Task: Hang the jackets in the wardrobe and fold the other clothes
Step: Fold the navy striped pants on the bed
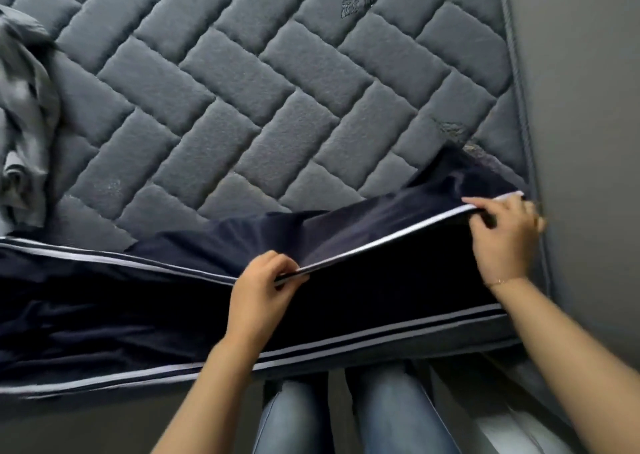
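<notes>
Nearest the camera, the person's jeans-clad legs (346,415) stand against the near edge of the mattress (242,114), and both bare forearms reach forward over it. The navy track pants (363,301), dark with white side stripes, lie lengthwise along that near edge, one striped seam hanging just over the mattress side; laying them flat there probably gives a firm surface on which to line up the legs before folding. The left hand (263,294) sits near the middle of the pants, wrist bent slightly back, its fingers (277,263) and thumb curled tight to pinch the white-striped edge (381,238) of the upper layer. The right hand (502,242) reaches further, toward the mattress's right corner, palm down and wrist raised, its fingers (485,204) pinching the same striped edge near its end. Between the two grips the edge runs taut and lifted off the lower layer, which suggests the person is stretching the seam straight so one leg can be laid evenly on the other. A thin bracelet (498,283) circles the right wrist. Further back, at the mattress's far left side, a crumpled grey garment (27,114) lies well apart from the pants, not yet folded. The quilted grey top stretches beyond it.
</notes>
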A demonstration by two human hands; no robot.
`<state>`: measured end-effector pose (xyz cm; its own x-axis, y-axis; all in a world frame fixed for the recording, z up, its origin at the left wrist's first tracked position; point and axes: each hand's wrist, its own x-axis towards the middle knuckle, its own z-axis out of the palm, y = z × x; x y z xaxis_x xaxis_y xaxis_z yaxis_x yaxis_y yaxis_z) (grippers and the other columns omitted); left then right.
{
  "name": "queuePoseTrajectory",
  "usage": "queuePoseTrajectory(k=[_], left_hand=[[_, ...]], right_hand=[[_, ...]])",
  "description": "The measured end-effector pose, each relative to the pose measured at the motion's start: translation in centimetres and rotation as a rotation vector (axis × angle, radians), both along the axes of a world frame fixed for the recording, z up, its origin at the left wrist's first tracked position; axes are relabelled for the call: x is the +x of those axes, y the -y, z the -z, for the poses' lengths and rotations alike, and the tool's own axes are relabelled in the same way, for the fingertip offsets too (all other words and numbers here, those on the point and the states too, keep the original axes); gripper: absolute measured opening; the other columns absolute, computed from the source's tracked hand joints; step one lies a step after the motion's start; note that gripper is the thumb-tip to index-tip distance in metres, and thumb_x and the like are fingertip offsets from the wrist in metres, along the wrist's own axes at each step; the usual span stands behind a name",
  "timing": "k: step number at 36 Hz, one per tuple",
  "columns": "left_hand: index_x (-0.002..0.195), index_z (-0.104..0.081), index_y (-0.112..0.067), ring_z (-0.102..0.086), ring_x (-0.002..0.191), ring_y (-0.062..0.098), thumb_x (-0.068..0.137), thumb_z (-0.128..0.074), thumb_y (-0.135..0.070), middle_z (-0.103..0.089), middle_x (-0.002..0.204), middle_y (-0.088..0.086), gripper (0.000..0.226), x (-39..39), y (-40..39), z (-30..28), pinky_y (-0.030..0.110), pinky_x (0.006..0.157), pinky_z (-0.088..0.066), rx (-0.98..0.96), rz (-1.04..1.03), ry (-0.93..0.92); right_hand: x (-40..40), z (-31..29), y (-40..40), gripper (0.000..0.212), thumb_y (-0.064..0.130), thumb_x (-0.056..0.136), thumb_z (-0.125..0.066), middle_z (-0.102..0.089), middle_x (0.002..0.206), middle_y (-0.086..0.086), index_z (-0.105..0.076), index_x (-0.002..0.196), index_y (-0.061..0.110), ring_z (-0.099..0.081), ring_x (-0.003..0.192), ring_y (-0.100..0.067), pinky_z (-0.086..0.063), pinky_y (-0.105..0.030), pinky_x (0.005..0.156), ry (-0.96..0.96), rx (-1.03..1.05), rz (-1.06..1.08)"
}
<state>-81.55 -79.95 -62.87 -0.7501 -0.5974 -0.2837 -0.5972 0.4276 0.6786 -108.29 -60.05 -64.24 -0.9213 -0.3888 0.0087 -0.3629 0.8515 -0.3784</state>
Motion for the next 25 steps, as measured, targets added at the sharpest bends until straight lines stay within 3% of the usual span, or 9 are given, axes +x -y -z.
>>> queuePoseTrajectory(k=[2,4,6,9,12,15,19,25], left_hand=[[0.074,-0.061,-0.018,-0.055,0.075,0.013,0.077,-0.079,-0.020,-0.054,0.076,-0.011,0.018,0.9,-2.9,0.8,0.028,0.067,-0.044,0.038,-0.009,0.074],[0.074,-0.059,-0.020,-0.053,0.076,0.011,0.078,-0.078,-0.020,-0.052,0.076,-0.013,0.019,1.7,-5.1,2.0,0.024,0.066,-0.041,0.070,-0.029,0.146],[0.075,-0.058,-0.021,-0.052,0.079,0.011,0.080,-0.076,-0.019,-0.051,0.078,-0.013,0.019,2.4,-6.7,3.2,0.020,0.065,-0.037,0.087,-0.041,0.222],[0.077,-0.060,-0.016,-0.055,0.082,0.020,0.079,-0.076,-0.015,-0.052,0.081,-0.009,0.016,2.9,-7.9,4.9,0.030,0.068,-0.040,0.056,-0.018,0.315],[0.080,-0.061,-0.014,-0.055,0.083,0.025,0.079,-0.076,-0.014,-0.055,0.084,-0.004,0.014,2.6,-8.4,5.8,0.038,0.071,-0.043,0.013,0.048,0.360],[0.086,-0.063,-0.015,-0.053,0.083,0.023,0.082,-0.073,-0.017,-0.056,0.085,-0.004,0.011,2.2,-8.8,6.2,0.039,0.072,-0.045,0.006,0.115,0.362],[0.088,-0.067,-0.016,-0.052,0.081,0.021,0.082,-0.075,-0.018,-0.053,0.081,-0.005,0.010,1.9,-9.5,5.6,0.037,0.069,-0.046,0.019,0.181,0.340],[0.088,-0.070,-0.013,-0.054,0.084,0.022,0.083,-0.075,-0.020,-0.054,0.080,-0.003,0.009,2.2,-10.9,4.4,0.034,0.070,-0.043,0.037,0.222,0.404]], right_hand=[[2.3,0.9,-3.2,0.032,-0.003,0.083,-0.059,-0.052,0.068,-0.015,-0.073,0.107,0.011,-0.050,0.067,-0.034,-0.041,-0.041,0.071,0.242,-0.078,0.132],[4.4,1.9,-5.7,0.032,-0.004,0.090,-0.052,-0.053,0.075,-0.023,-0.068,0.116,0.006,-0.047,0.066,-0.038,-0.041,-0.028,0.063,0.512,-0.173,0.293],[6.0,3.0,-7.3,0.035,-0.004,0.094,-0.044,-0.058,0.097,-0.025,-0.062,0.123,0.004,-0.054,0.079,-0.039,-0.043,-0.020,0.067,0.731,-0.332,0.489],[6.6,4.2,-8.2,0.032,0.000,0.095,-0.040,-0.057,0.112,-0.010,-0.062,0.116,0.009,-0.057,0.097,-0.019,-0.048,-0.027,0.078,0.924,-0.683,0.803],[5.8,5.0,-7.8,0.010,0.009,0.094,-0.055,-0.061,0.104,-0.004,-0.060,0.091,0.018,-0.057,0.104,-0.020,-0.050,-0.030,0.080,0.947,-0.946,1.013],[5.2,5.7,-7.6,0.023,0.003,0.090,-0.063,-0.057,0.108,-0.007,-0.049,0.081,0.018,-0.055,0.105,-0.021,-0.052,-0.034,0.086,0.853,-1.034,1.200],[5.5,6.1,-8.9,0.024,0.006,0.086,-0.069,-0.054,0.111,-0.008,-0.051,0.095,0.019,-0.055,0.098,-0.021,-0.051,-0.035,0.089,0.776,-0.885,1.275],[6.9,5.8,-12.2,0.050,0.001,0.085,-0.069,-0.052,0.113,-0.007,-0.045,0.128,0.012,-0.056,0.096,-0.021,-0.053,-0.037,0.088,0.702,-0.804,1.359]])
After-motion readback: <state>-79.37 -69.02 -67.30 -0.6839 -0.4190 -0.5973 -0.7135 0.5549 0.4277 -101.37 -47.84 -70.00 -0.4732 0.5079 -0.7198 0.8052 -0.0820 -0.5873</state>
